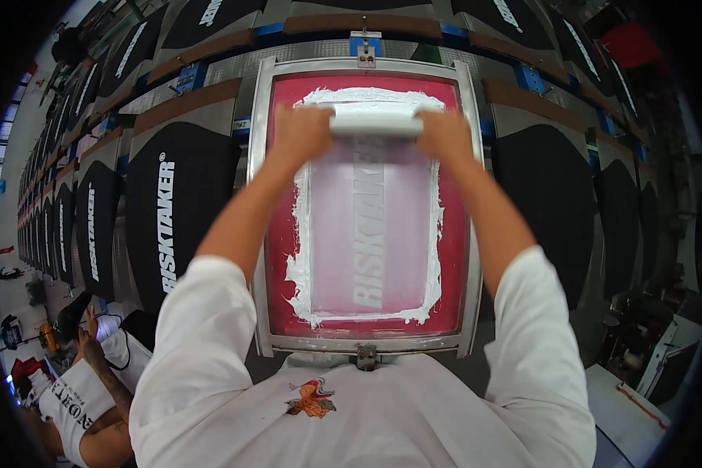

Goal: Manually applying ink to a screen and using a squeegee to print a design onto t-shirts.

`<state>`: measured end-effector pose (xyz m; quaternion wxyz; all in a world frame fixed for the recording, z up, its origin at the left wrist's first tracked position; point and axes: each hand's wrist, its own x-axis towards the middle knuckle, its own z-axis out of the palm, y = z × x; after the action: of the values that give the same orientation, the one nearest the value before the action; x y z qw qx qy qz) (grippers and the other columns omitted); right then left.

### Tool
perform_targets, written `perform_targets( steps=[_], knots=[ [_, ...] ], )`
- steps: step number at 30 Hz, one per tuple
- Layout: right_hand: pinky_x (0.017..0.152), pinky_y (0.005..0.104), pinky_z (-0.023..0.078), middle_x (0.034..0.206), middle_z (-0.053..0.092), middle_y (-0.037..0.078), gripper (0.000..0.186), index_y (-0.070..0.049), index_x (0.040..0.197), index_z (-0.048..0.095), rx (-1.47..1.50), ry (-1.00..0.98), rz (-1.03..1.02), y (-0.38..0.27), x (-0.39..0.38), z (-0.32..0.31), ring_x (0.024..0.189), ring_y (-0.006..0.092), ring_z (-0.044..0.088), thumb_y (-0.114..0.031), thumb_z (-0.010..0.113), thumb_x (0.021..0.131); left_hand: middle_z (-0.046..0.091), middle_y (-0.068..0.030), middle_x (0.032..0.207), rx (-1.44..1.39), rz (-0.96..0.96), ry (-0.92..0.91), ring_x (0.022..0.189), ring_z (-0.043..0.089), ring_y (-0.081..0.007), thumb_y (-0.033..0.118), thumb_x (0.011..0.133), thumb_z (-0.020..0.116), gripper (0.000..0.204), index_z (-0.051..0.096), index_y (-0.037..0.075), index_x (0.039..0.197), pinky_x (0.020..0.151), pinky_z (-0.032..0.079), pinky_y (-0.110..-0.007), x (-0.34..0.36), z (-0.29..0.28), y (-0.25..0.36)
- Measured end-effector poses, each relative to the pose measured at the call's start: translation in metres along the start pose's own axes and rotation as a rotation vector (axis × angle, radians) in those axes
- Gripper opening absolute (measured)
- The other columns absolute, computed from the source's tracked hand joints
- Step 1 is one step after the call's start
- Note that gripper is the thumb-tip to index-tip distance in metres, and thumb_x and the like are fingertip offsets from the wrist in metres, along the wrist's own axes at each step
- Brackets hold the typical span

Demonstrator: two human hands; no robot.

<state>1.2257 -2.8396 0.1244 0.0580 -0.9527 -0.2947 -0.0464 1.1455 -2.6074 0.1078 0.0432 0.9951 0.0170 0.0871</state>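
Both my arms reach forward over a metal-framed printing screen (264, 234) with red mesh. My left hand (303, 136) grips the left end of a pale squeegee (376, 123), and my right hand (444, 136) grips its right end. The squeegee lies crosswise near the far end of the screen, slightly blurred. Thick white ink (298, 273) forms a ragged border on the mesh. Inside that border, large lettering (369, 234) shows through a thin pinkish film. The squeegee's lower edge and my fingertips are hard to make out.
Black fabric pieces on boards flank the screen: a printed one (179, 210) at left, a plain one (542, 210) at right. More line the far row. Metal clamps (366, 53) hold the frame's far end. Another person (78, 398) is at lower left; a white table (620, 413) stands lower right.
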Motion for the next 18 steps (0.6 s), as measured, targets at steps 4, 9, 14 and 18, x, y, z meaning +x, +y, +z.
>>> perform_targets(
  steps=[4, 9, 14, 18],
  knots=[
    [0.080, 0.0408, 0.051, 0.096, 0.067, 0.013, 0.049, -0.009, 0.100, 0.066, 0.000, -0.206, 0.027, 0.019, 0.071, -0.028, 0.092, 0.0291, 0.064, -0.021, 0.082, 0.055, 0.068, -0.0104, 0.100, 0.159, -0.083, -0.363, 0.097, 0.064, -0.0314, 0.025, 0.066, 0.076, 0.037, 0.069, 0.016, 0.101, 0.092, 0.029, -0.069, 0.082, -0.048, 0.016],
    [0.082, 0.0420, 0.047, 0.104, 0.062, 0.021, 0.046, -0.004, 0.107, 0.062, 0.125, 0.471, -0.066, -0.022, -0.047, -0.042, 0.096, 0.0327, 0.060, -0.023, 0.078, 0.069, 0.068, -0.0114, 0.098, -0.154, 0.168, -0.257, 0.094, 0.064, -0.0303, 0.027, 0.062, 0.080, 0.042, 0.069, 0.015, 0.101, 0.089, 0.046, -0.047, 0.085, -0.026, 0.044],
    [0.071, 0.0271, 0.050, 0.082, 0.066, 0.006, 0.030, 0.000, 0.092, 0.067, 1.493, -0.943, 0.732, -0.056, -0.281, -0.050, 0.075, 0.0097, 0.061, -0.029, 0.066, 0.085, 0.069, -0.0099, 0.096, -0.304, 0.208, -0.286, 0.091, 0.065, -0.0280, 0.027, 0.058, 0.082, 0.049, 0.068, 0.016, 0.103, 0.080, 0.051, -0.039, 0.121, -0.053, -0.007],
    [0.078, 0.0292, 0.049, 0.086, 0.066, 0.005, 0.041, 0.004, 0.097, 0.064, 1.177, -0.878, 0.754, -0.121, -0.385, -0.001, 0.080, 0.0155, 0.061, -0.035, 0.064, 0.086, 0.068, -0.0106, 0.098, -0.234, 0.166, -0.176, 0.090, 0.065, -0.0281, 0.028, 0.058, 0.081, 0.050, 0.068, 0.016, 0.105, 0.082, 0.050, -0.039, 0.121, -0.057, 0.014]
  ],
)
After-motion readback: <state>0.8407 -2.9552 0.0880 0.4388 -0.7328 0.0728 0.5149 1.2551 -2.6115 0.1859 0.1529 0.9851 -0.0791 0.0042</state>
